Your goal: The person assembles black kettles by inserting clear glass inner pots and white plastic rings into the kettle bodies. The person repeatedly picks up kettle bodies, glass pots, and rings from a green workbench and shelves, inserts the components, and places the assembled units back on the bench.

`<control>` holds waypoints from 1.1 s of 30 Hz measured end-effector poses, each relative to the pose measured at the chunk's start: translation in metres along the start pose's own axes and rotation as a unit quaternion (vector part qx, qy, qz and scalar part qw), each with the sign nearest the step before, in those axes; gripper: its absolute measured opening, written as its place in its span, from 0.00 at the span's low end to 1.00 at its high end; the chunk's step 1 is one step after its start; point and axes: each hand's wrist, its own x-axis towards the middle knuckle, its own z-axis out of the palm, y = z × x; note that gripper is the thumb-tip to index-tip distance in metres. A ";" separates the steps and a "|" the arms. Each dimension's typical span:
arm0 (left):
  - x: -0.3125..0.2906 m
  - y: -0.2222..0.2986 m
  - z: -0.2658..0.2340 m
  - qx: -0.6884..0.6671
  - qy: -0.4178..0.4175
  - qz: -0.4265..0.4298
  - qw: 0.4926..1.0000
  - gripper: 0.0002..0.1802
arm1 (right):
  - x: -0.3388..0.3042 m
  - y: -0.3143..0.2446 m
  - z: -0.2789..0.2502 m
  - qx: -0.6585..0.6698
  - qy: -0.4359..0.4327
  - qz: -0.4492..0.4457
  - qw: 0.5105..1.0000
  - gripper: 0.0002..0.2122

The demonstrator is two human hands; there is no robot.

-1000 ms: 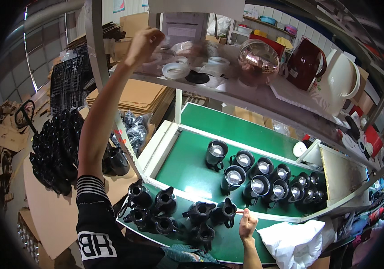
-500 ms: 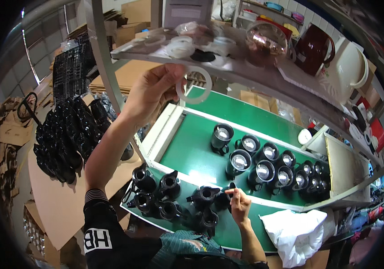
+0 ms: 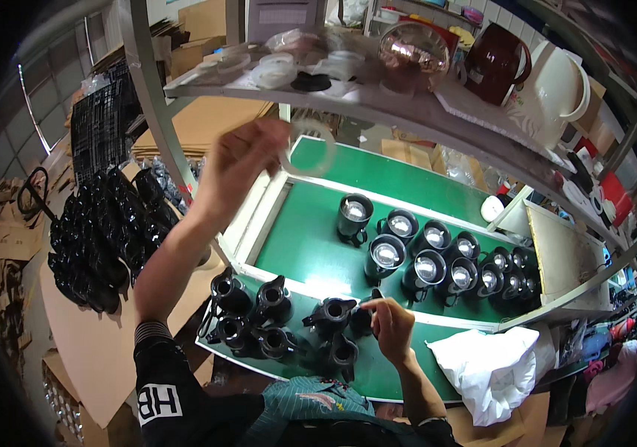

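Left of centre, upper half, left hand (image 3: 244, 171): raised in front of the shelving; thumb and fingers pinched together on the rim of a translucent white ring (image 3: 329, 149). Outline of both blurred.
Ring position: centre-left of frame, just right of the fingertips, held up off every surface, below the shelf edge; green surface visible through its middle.
Right hand (image 3: 394, 328): lower centre; fingers curled, index finger directed left, at the top of a black pitcher (image 3: 363, 322). Grip or bare contact: cannot tell, the fingers cover that spot.
Other pitchers: two more spouted ones (image 3: 333, 314) immediately left of that pitcher; a cluster of four (image 3: 272, 299) further left. All upright on the lower green ledge (image 3: 385, 376).
Dark mugs: grouped right of centre on the green tray (image 3: 311, 238), shiny inside, handles showing; one mug (image 3: 355, 216) at the left end of the group.
Shelf (image 3: 400, 104): across upper frame; white rings (image 3: 274, 71), black disc (image 3: 311, 80), copper-coloured shiny vessel (image 3: 413, 56), dark red jug (image 3: 495, 65), white jug (image 3: 556, 93).
White bag (image 3: 489, 365): lower right, crumpled, at the ledge's right end.
Black glossy pieces (image 3: 99, 238): heaped at left, on a cardboard sheet (image 3: 87, 343).
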 end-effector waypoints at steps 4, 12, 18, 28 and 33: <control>0.074 0.019 -0.038 0.314 0.178 0.358 0.861 0.10 | -0.020 0.018 -0.009 0.107 0.024 0.065 0.992 0.19; 0.214 -0.012 -0.101 0.553 0.073 0.264 0.787 0.08 | -0.025 0.033 -0.009 0.077 0.021 0.066 0.995 0.19; 0.230 0.000 -0.034 0.458 -0.095 0.336 0.817 0.08 | -0.032 0.049 -0.007 0.093 0.052 0.101 0.989 0.19; 0.259 -0.004 -0.002 0.503 -0.192 0.155 0.828 0.12 | -0.026 0.045 0.005 0.075 0.042 0.113 0.990 0.19; 0.223 0.007 0.005 0.455 -0.192 0.256 0.831 0.16 | -0.035 0.057 -0.001 0.087 0.057 0.153 0.983 0.19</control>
